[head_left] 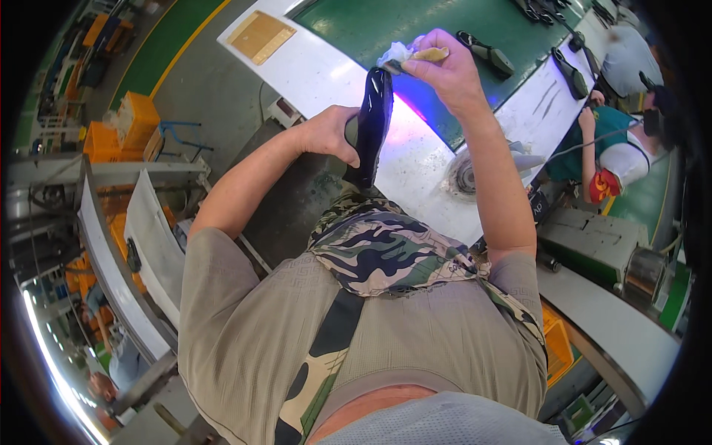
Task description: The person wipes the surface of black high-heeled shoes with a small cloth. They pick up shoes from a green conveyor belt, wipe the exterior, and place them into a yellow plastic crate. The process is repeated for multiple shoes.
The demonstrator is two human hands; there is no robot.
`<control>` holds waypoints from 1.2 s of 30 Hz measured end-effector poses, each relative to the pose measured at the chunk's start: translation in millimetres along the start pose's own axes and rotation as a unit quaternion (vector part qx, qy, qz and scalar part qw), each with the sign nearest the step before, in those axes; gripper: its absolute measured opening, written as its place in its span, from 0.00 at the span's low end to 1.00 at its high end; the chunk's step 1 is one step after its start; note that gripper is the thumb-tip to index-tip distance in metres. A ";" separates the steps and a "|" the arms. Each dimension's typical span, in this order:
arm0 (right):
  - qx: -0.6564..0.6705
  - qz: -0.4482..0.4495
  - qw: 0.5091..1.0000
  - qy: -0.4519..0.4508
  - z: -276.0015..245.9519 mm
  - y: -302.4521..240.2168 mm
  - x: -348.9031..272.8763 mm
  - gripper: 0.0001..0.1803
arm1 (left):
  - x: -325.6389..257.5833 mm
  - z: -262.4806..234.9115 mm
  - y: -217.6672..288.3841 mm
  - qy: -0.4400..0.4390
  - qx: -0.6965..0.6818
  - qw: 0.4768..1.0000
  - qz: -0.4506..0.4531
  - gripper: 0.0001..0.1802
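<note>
My left hand (328, 136) is wrapped around a glossy black shoe (377, 111) at its opening, fingers and thumb on either side. The shoe is held upright on end, toe upward, above the near edge of the white worktop (415, 170). Beside the toe, my right hand (451, 74) is closed in a pinch on a wad of white cloth (394, 55). A tan, flat piece (432, 54) also shows in these fingers; its kind is unclear. The cloth is at the toe tip, and whether they touch is hard to tell.
Black shoes (486, 55) lie on the green conveyor belt (356, 26) and its white border. A round container (463, 178) stands right of the shoe. A brown board (259, 37) lies far left. A co-worker (619, 159) sits at the right. Orange crates (139, 122) stand left.
</note>
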State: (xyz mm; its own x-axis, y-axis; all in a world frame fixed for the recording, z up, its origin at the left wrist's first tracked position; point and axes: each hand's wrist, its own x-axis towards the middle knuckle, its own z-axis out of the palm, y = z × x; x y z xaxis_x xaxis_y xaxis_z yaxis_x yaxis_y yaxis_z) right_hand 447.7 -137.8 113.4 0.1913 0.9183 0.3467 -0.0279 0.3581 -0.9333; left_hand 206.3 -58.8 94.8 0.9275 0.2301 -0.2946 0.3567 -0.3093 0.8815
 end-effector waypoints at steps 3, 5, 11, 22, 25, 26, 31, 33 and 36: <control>-0.045 -0.030 0.998 -0.039 6.5 9.6 1.6 0.12 | -9.8 7.1 -12.4 -0.005 -0.089 0.996 -0.015 0.38; -0.072 -0.043 0.994 -0.066 16.1 13.1 -0.3 0.13 | -18.0 12.9 -19.3 0.014 -0.143 0.990 -0.017 0.43; -0.080 -0.028 0.989 -0.118 46.6 39.7 -10.9 0.12 | -40.9 21.2 -41.4 0.043 -0.327 0.943 -0.033 0.43; -0.048 0.114 0.961 -0.248 121.7 67.0 -41.3 0.13 | -107.0 26.0 -109.5 0.175 -0.511 0.842 0.014 0.36; -0.063 0.143 0.940 -0.303 139.7 65.0 -41.6 0.14 | -131.6 30.8 -123.1 0.227 -0.531 0.816 0.016 0.35; -0.061 0.147 0.935 -0.316 145.9 65.8 -41.3 0.14 | -140.9 32.9 -127.3 0.247 -0.540 0.804 0.021 0.34; -0.003 0.189 0.931 -0.313 172.7 73.5 -45.4 0.13 | -184.6 49.0 -155.7 0.315 -0.613 0.721 0.070 0.29; 0.039 0.219 0.940 -0.259 188.7 78.2 -51.1 0.12 | -203.6 54.2 -170.4 0.302 -0.660 0.680 0.108 0.27; 0.093 0.257 0.945 -0.179 219.6 89.0 -59.3 0.11 | -224.4 64.9 -183.4 0.324 -0.705 0.609 0.163 0.26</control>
State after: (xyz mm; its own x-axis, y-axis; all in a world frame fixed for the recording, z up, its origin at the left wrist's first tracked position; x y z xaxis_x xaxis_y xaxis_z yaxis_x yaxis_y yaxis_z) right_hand 218.4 -123.3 30.5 -0.2375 0.9654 -0.1077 -0.2061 -0.1584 -0.9656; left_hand -60.0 -113.6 -24.7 0.5209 0.8261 -0.2151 -0.7092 0.5591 0.4295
